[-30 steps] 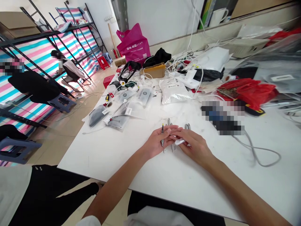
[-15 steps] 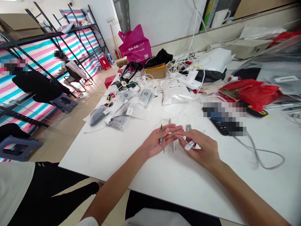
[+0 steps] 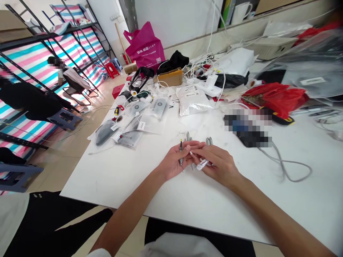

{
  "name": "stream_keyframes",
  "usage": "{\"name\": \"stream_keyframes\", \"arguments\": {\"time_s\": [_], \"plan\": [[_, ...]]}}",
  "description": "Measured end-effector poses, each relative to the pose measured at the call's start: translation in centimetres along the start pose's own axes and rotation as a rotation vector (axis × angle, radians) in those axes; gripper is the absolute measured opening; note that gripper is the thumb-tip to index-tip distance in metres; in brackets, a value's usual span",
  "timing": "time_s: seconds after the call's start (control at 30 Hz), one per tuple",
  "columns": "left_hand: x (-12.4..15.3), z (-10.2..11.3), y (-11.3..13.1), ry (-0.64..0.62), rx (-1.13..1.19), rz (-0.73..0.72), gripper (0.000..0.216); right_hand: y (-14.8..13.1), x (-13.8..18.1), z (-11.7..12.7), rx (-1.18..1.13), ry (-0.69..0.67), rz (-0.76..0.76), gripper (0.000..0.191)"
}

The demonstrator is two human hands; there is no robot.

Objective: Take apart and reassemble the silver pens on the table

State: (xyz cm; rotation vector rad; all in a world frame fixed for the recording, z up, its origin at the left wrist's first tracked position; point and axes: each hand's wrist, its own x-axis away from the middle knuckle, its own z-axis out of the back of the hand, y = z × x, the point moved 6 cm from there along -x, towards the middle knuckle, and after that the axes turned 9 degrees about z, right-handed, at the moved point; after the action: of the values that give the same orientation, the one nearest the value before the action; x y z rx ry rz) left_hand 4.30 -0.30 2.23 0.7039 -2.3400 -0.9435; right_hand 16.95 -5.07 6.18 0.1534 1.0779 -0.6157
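Note:
My left hand (image 3: 175, 160) lies palm up on the white table (image 3: 134, 171), its thumb pressing a thin dark pen-like part (image 3: 180, 153) against the palm. My right hand (image 3: 218, 165) meets it fingertip to fingertip, pinching a small white piece (image 3: 191, 153) and holding a white tube-like pen part (image 3: 203, 164) in its curled fingers. Several grey pen barrels (image 3: 189, 137) lie on the table just under and behind both hands.
Packets in clear bags (image 3: 150, 116), a white pouch (image 3: 191, 101), cables (image 3: 286, 167), a red bag (image 3: 278, 96) and a pink bag (image 3: 146, 48) crowd the far table. Metal racks with striped sheeting (image 3: 40, 71) and stools (image 3: 64, 117) stand left, where another person sits.
My right hand drew slightly away from the left, then came back so the fingertips meet again. The camera view shifted a little.

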Motion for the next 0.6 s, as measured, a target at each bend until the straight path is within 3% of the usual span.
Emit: {"name": "stream_keyframes", "arguments": {"time_s": [0.6], "plan": [[0.11, 0.04, 0.59, -0.012, 0.041, -0.034, 0.037, -0.65, -0.16, 0.14, 0.010, 0.032, -0.010, 0.033]]}}
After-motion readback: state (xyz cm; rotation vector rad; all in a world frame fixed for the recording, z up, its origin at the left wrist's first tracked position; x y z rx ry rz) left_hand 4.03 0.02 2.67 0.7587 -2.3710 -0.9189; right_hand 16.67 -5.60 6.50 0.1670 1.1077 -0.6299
